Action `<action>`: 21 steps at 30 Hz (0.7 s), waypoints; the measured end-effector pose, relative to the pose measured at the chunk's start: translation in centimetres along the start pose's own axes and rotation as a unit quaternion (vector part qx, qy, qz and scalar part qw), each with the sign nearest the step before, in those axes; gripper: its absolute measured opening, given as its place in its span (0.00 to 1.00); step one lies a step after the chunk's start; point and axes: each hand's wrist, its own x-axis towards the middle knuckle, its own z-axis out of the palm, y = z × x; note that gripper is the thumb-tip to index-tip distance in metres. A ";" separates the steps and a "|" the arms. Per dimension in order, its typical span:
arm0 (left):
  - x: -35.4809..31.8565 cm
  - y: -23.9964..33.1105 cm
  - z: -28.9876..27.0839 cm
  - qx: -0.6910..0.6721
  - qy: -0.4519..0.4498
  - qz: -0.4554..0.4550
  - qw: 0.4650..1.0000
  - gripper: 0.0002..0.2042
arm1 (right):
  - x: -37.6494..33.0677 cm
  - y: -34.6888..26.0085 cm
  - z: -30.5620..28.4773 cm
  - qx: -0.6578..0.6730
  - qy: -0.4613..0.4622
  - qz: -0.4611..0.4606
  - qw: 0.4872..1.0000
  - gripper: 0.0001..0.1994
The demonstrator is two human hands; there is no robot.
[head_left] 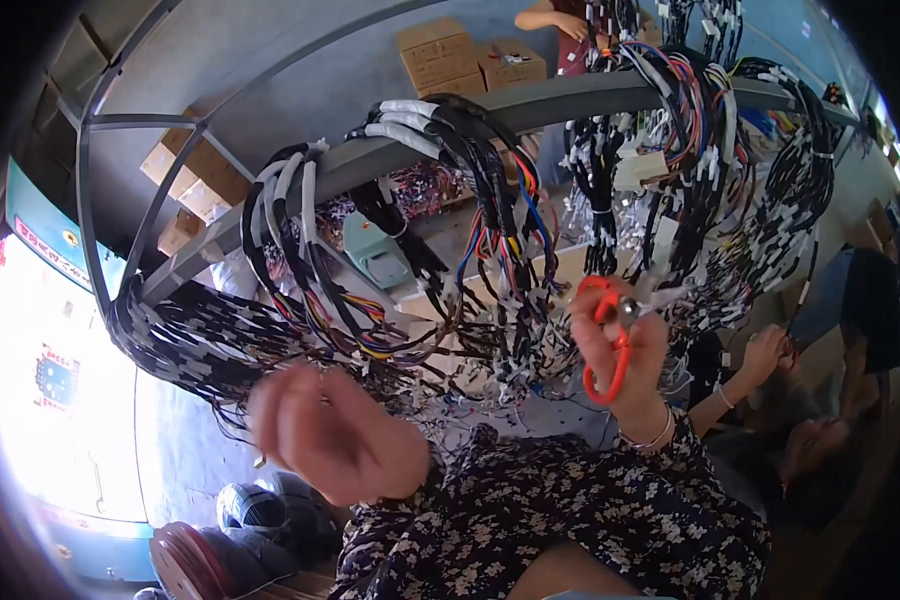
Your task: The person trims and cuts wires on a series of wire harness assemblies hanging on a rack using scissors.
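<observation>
My right hand (632,365) is closed around a pair of scissors with red loop handles (615,375); a shiny metal pivot shows by the fingers, and the blades are blurred. On the left, my left hand (335,435) is raised and smeared by motion, its fingers seemingly bent; whether anything is in them does not show. Just beyond both hands hang bundles of black-wrapped wire harness (490,170) with white connectors and coloured wires. They drape over a grey metal rail (560,98). The left hand is nearest to a thick harness bundle (205,335).
Cardboard boxes (438,55) stand behind the rail. A pale green plastic item (375,250) sits beyond the harnesses. At the right, a co-worker's hand (767,352) is close to my right arm; another person (570,25) stands at the back. A spool (185,565) lies lower left.
</observation>
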 end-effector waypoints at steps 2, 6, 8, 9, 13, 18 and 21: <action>-1.0 2.3 -0.6 -0.137 -0.271 -0.055 0.951 0.10 | -0.2 0.4 -1.0 0.082 -0.125 0.076 0.986 0.11; -2.3 4.7 5.6 -0.107 -0.301 -0.104 0.942 0.12 | -0.9 -2.0 0.4 0.163 -0.100 0.219 0.957 0.12; -2.8 4.5 6.5 -0.086 -0.296 -0.117 0.944 0.13 | -1.3 -1.5 0.3 0.172 -0.110 0.236 0.950 0.12; -2.9 4.6 6.8 -0.082 -0.287 -0.135 0.945 0.14 | -1.5 -1.2 0.2 0.148 -0.130 0.208 0.958 0.11; -2.9 5.2 7.2 -0.088 -0.287 -0.180 0.937 0.12 | -1.4 -1.7 0.0 0.121 -0.149 0.160 0.968 0.10; 1.6 3.7 4.3 -0.263 -0.344 -0.475 0.766 0.16 | -1.2 -2.2 -1.4 0.098 -0.154 0.192 0.964 0.13; 1.8 2.1 3.2 -0.268 -0.350 -0.468 0.766 0.15 | -1.3 -2.8 -0.9 0.128 -0.191 0.215 0.949 0.13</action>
